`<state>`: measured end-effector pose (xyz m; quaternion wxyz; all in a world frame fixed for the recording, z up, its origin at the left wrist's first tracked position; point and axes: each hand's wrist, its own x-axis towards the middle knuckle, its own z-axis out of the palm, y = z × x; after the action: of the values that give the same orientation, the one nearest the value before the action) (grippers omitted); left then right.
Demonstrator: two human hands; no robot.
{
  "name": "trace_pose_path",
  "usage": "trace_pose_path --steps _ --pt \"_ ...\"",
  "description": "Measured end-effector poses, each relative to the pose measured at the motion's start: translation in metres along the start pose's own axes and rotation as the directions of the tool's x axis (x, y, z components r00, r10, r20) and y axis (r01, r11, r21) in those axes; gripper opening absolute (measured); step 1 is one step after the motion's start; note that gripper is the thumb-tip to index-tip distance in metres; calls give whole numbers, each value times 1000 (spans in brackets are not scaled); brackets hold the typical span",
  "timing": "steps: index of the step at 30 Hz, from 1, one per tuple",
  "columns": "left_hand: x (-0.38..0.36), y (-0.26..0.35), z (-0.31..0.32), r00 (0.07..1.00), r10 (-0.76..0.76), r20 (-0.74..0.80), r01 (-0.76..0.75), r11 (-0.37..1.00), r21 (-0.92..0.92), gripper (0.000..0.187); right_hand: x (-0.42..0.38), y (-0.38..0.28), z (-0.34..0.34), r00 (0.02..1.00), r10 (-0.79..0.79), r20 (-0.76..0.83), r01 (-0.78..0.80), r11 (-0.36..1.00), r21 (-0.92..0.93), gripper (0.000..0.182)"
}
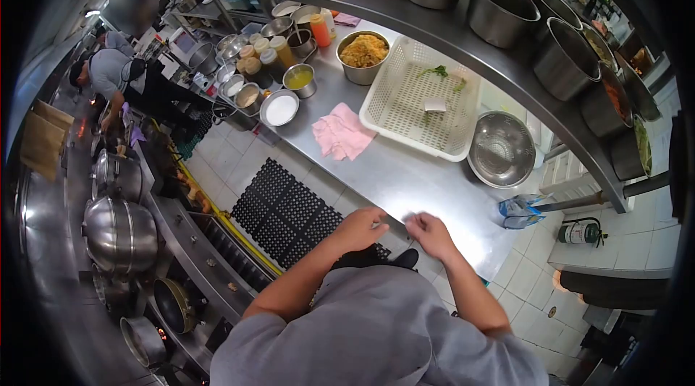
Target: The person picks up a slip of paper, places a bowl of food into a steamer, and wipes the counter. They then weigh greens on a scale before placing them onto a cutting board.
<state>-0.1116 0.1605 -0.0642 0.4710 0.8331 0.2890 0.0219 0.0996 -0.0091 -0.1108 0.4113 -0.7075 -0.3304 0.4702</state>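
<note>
Both of my hands are raised in front of my body, near the front edge of the steel table [416,176]. My left hand [360,230] has its fingers curled, and what they hold, if anything, is too small to make out. A short gap away, my right hand [433,234] is also closed, with a small blurred pale spot at its fingertips. Beyond them on the table lie a crumpled pink cloth [343,133], a white perforated basket [414,146] with green leaf scraps and a small white block, and a steel bowl [502,149].
Sauce bottles [319,30] and steel pots crowd the table's far left. A shelf [434,20] with metal containers arches above. Stoves with a large wok [121,234] line the left, where a person [119,71] bends over. A black mat [279,209] covers floor tiles.
</note>
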Motion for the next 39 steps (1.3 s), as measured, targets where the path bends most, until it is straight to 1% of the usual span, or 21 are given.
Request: trace_pose_path --steps 1,3,5,7,9,11,12,14,15,17,21,23,24,26,27,29,31,33,35,37,39 --pt "-13 -2 -13 1000 3 0 -3 1000 -1 43 20 -25 10 998 -61 21 60 997 46 30" --pt "-39 -13 -36 989 -94 -115 86 994 -70 43 71 -59 28 978 -183 95 186 983 -14 32" --pt "-64 -42 -49 978 -117 -172 98 988 -115 43 110 -114 46 962 -222 157 208 973 100 38" --pt "-84 -69 -68 937 -180 -298 119 970 -213 44 161 -154 61 951 -274 142 282 959 -37 43" --pt "-105 -109 -88 934 -176 -312 100 964 -246 43 224 -177 77 971 -215 103 196 966 169 50" --pt "-122 -143 -114 906 -260 -333 170 946 -276 42 286 -198 96 994 -102 -46 112 892 437 57" --pt "-127 -161 -130 909 -246 -336 156 949 -274 42 319 -211 101 992 -111 -57 124 893 432 57" --pt "-143 -196 -156 870 -309 -383 198 933 -301 41 377 -223 114 949 8 -315 162 845 510 59" --pt "-151 -211 -169 847 -346 -403 224 921 -319 41 405 -224 117 948 14 -317 157 848 506 59" --pt "-156 -233 -194 841 -364 -400 257 920 -296 39 454 -217 116 859 195 -473 138 801 582 59" --pt "-152 -239 -250 789 -392 -472 258 910 -325 36 531 -206 101 810 247 -532 121 818 563 41" --pt "-146 -248 -261 772 -417 -480 221 884 -413 35 577 -189 99 576 350 -738 52 886 461 30" --pt "-140 -254 -265 765 -448 -463 240 865 -441 35 579 -199 109 578 354 -735 41 887 459 30" --pt "-128 -274 -268 764 -454 -458 240 859 -451 36 571 -238 127 242 452 -859 204 842 500 25" --pt "-124 -279 -270 766 -455 -454 237 857 -458 36 571 -244 127 245 452 -858 194 844 500 25" --pt "-119 -273 -292 767 -466 -441 235 844 -482 36 573 -248 114 491 512 -704 240 698 675 29" --pt "-112 -276 -316 801 -448 -397 206 829 -520 36 578 -260 116 497 550 -672 247 653 716 29" --pt "-113 -299 -342 802 -417 -426 178 849 -497 36 579 -266 118 480 573 -665 269 625 733 15" --pt "-121 -293 -390 755 -462 -465 258 862 -437 37 599 -245 103 485 529 -696 252 678 691 12" --pt "-138 -298 -435 619 -560 -551 289 815 -503 38 608 -221 85 506 380 -774 384 704 597 14" --pt "-167 -317 -478 518 -522 -677 261 851 -456 39 610 -192 65 640 171 -749 551 578 603 20"
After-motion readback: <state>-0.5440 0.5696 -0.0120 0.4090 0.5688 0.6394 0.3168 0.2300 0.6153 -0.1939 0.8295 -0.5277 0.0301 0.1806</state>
